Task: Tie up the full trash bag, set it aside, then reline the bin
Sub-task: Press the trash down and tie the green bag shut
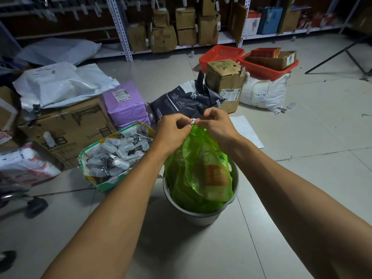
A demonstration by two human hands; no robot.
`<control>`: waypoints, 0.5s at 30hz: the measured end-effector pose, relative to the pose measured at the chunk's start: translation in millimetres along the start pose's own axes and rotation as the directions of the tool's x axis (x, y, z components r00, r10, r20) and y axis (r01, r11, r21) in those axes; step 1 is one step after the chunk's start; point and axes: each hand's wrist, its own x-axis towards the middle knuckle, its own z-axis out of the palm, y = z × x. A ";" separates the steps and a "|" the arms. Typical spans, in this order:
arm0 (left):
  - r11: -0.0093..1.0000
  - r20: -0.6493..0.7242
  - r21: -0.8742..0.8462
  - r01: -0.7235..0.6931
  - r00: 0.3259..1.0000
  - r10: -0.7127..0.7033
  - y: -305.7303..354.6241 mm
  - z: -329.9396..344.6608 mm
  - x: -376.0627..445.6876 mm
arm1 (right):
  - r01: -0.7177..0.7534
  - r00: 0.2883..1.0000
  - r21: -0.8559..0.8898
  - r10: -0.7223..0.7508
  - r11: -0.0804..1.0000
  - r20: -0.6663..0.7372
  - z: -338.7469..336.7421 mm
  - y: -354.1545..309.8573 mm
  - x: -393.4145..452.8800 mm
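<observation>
Clearly I was only at the tying: the round grey-white plastic bin [201, 215] stood on the tiled floor with the full translucent green plastic trash bag [198, 174] still sitting inside it, its top gathered upward. My left hand [174, 127] and right hand [216, 122] met just above the bag, fingers curled and pinching its bunched neck and something small and white [192, 121] I couldn't identify. Whether a knot was formed I could not tell. Lifting out and relining remained, I judged.
</observation>
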 end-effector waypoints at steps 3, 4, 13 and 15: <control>0.997 0.011 -0.071 0.024 1.000 -0.023 1.1 -1.7 -2.7 | -0.026 1.000 -0.010 0.026 1.000 0.007 1.4 -2.9 0.1; 0.995 0.026 -0.094 0.033 0.999 -0.031 1.8 -2.5 -3.2 | -0.031 1.000 -0.001 0.031 1.000 0.004 1.8 -3.0 -0.1; 1.000 0.031 0.016 -0.004 1.000 0.003 2.2 -3.4 -3.7 | 0.081 0.996 -0.124 -0.078 0.989 0.032 0.1 3.3 -0.8; 0.999 0.029 0.042 -0.002 1.000 0.001 1.0 -2.1 -3.9 | 0.130 0.990 -0.176 -0.119 0.976 0.073 -1.4 4.0 -1.7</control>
